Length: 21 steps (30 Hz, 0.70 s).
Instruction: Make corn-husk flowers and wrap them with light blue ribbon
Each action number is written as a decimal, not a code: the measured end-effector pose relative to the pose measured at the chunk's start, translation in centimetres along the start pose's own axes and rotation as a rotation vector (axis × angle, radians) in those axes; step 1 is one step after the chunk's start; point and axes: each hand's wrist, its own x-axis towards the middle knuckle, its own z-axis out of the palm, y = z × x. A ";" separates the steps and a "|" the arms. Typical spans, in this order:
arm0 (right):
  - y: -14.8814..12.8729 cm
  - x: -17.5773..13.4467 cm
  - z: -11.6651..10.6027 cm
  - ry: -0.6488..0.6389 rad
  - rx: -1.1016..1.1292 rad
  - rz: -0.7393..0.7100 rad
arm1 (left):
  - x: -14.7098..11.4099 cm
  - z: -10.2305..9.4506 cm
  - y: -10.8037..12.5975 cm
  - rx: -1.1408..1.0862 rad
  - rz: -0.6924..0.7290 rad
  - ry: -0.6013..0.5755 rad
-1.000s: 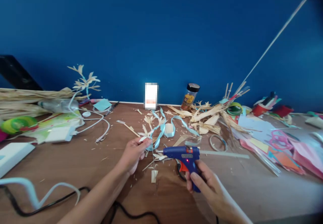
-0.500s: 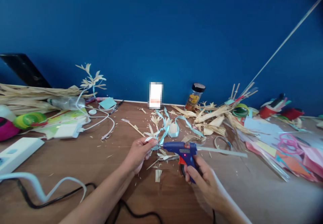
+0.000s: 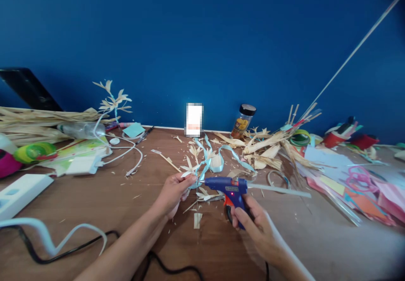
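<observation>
Glue gun [image 3: 229, 186], in R hand [image 3: 253, 218], grey lbl. [image 3: 232, 189] apparently illegible

Left forearm [image 3: 133, 239], bare, entering at seven o'clock and directed toward one; left hand [image 3: 172, 193] with thumb and forefinger pinched, tips toward two o'clock. Right forearm [image 3: 283, 253], also bare, rising from five o'clock toward ten; right hand [image 3: 253, 221] with fingers curled in a grip, thumb toward ten o'clock. Hands apart.

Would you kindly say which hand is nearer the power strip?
Left hand: it is right of the power strip; the right hand, holding the glue gun, is farther right.
</observation>
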 end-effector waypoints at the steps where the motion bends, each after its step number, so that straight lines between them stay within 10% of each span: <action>1: 0.1 0.0 0.0 -0.006 -0.014 0.003 | 0.0 0.0 0.0 0.001 0.002 0.001; 21: 0.2 -0.3 -0.2 -0.002 -0.070 -0.004 | -0.1 0.2 0.2 -0.006 -0.011 0.017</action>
